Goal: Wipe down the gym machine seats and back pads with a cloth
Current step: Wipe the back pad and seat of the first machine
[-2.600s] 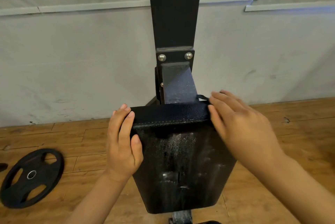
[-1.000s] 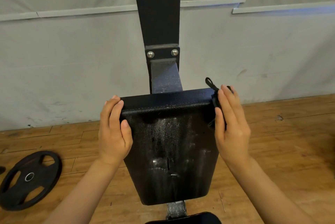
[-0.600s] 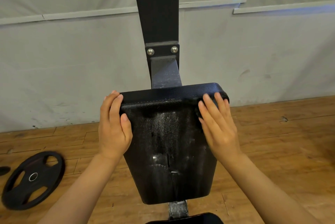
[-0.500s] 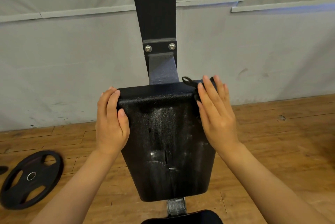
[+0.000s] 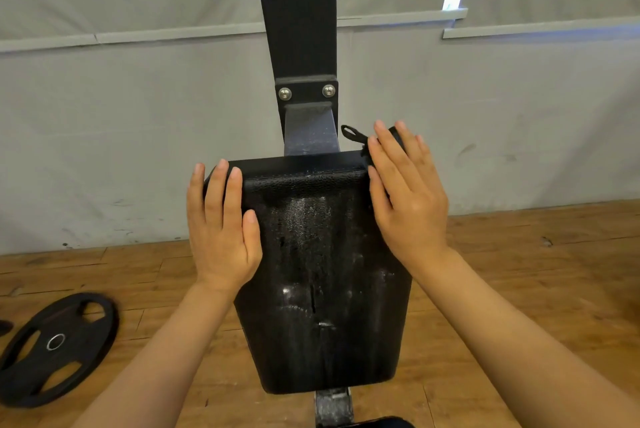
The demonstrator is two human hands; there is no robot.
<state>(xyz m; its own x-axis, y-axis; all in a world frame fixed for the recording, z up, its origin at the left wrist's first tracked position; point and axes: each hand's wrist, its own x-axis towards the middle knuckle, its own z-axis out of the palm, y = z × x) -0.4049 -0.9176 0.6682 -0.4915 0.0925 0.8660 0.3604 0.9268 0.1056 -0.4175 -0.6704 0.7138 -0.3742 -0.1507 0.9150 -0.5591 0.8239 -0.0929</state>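
A black padded back pad (image 5: 322, 275) stands in front of me, its surface streaked with wet marks. My left hand (image 5: 221, 223) rests flat on the pad's upper left corner, fingers straight over the top edge. My right hand (image 5: 405, 192) presses a black cloth (image 5: 353, 135) against the pad's upper right corner with straight fingers. Only a loop and a bit of the cloth show past the fingertips; the rest is hidden under the palm.
A black steel post (image 5: 298, 12) with a bolted bracket (image 5: 306, 92) rises behind the pad. A grey wall (image 5: 121, 133) stands behind it. A black weight plate (image 5: 55, 348) lies on the wooden floor (image 5: 519, 271) at the left. Another pad's edge (image 5: 377, 422) shows at the bottom.
My right hand has swept the cloth back and forth along the pad's top right edge and corner and now sits slightly higher. My left hand has stayed on the upper left corner.
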